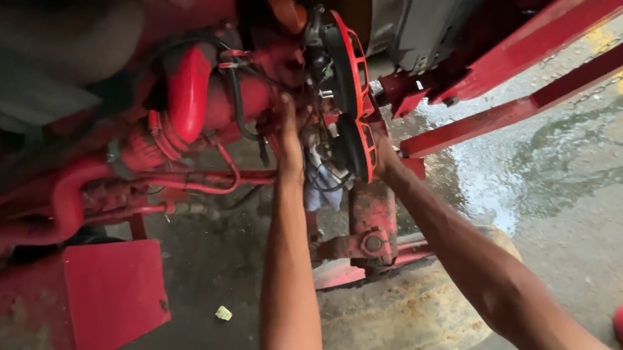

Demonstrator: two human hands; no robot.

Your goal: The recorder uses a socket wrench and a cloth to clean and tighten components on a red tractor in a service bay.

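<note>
Nearest the camera, two bare forearms are reaching away from the viewer over a worn, mud-stained tyre (399,317) that is lying low in the frame. Beside it a red flat panel (116,297) is jutting out over the wet concrete floor (576,197), and a small yellowish scrap (223,312) is lying on that floor between panel and tyre.

Further in, the left hand (290,143) is stretching up with its fingers extended and pressing against the red machine body, just beside a pale cloth (320,185) hanging below it. Its grip is looking mostly open (the fingertips are lost among the black cables, so whether they are pinching anything cannot be told). The right hand (383,154) is sitting right behind the red fan guard (355,88), touching its lower edge; its fingers are hidden by the guard, so how far that grip is closed cannot be told.

The fan guard itself is standing upright between the two hands, a round black-and-red slatted piece, near the centre of the frame. Below it a red bracket with a bolt (372,242) is hanging down toward the tyre.

Beyond, a red curved hose (188,96) is running leftward, and red frame bars (540,35) are slanting away at upper right above the puddle.
</note>
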